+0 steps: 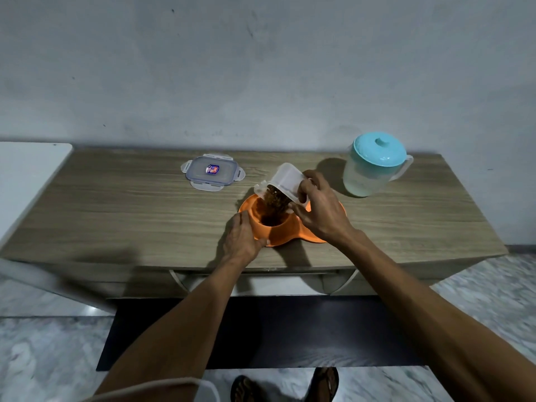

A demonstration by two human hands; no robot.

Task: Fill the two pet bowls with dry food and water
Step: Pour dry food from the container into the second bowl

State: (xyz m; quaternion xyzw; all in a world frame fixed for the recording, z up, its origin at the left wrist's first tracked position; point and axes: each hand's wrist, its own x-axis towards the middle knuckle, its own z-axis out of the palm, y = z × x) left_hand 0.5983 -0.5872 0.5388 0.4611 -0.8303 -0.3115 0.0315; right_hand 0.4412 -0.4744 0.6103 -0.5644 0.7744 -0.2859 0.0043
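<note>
- Head view, pouring hand: the right hand is closed around the base of a clear food container, thumb on the near side and fingers wrapped over the far side. The container is tipped with its long axis slanting down and to the left, open mouth lowest.
- Head view, stream: brown dry food falls from the mouth into the left bowl of the orange double pet dish. The mouth sits directly above that bowl, just apart from its rim.
- Head view, bracing hand: the left hand cups the dish's near-left wall, fingers curled against it and thumb along the front edge, holding nothing else.
- Head view, second bowl: the right bowl lies under the right hand and wrist, mostly hidden; its contents cannot be told.
- Head view, water source: the pitcher with a teal lid stands upright on the wooden table, to the right of and behind the dish, nearer the right hand.
- Head view, lid: the container lid lies flat behind and to the left of the dish, well apart.
- Judgement: the water step likely falls to the right hand, once the container is righted.
</note>
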